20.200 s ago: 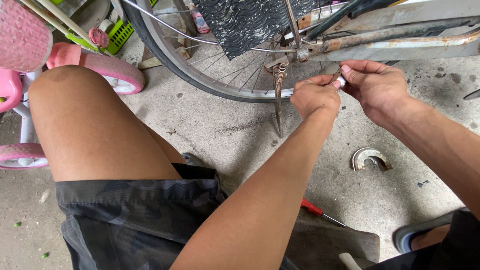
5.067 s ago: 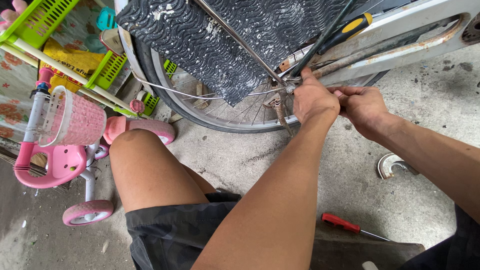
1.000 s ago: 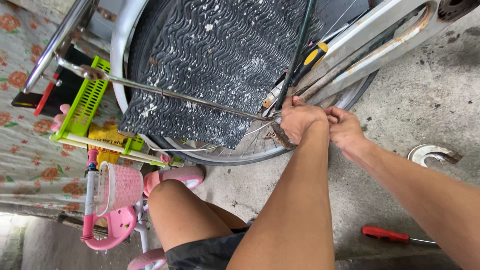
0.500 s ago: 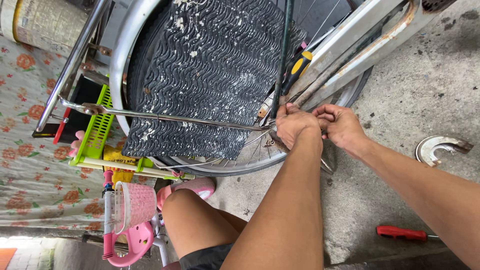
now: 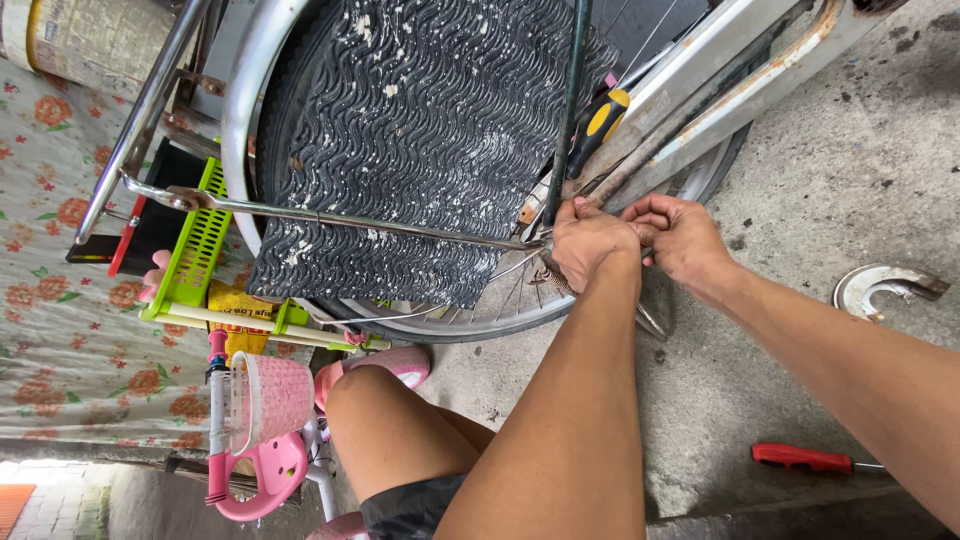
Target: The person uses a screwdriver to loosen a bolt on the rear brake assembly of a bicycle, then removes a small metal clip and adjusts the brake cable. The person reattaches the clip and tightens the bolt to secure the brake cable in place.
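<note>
My left hand [image 5: 590, 243] and my right hand [image 5: 680, 237] meet at the hub of a bicycle's rear wheel [image 5: 470, 300], fingers curled tight around small parts at the axle. What each hand grips is hidden by the fingers. A thin metal stay [image 5: 330, 217] runs from the rack to that point. A black textured rubber mat [image 5: 420, 140] hangs over the wheel. A yellow-and-black screwdriver handle [image 5: 598, 122] rests on the rusty grey frame tubes [image 5: 720, 95] just above my hands.
A curved metal bracket [image 5: 885, 287] lies on the concrete at right. A red-handled screwdriver [image 5: 805, 459] lies near my right forearm. A pink child's tricycle [image 5: 262, 440] and a green plastic basket [image 5: 195, 245] stand at left. My bare knee [image 5: 385, 420] is below.
The view has tilted and closed in on the wheel. Both hands stay clasped at the hub, shifting slightly lower on the axle.
</note>
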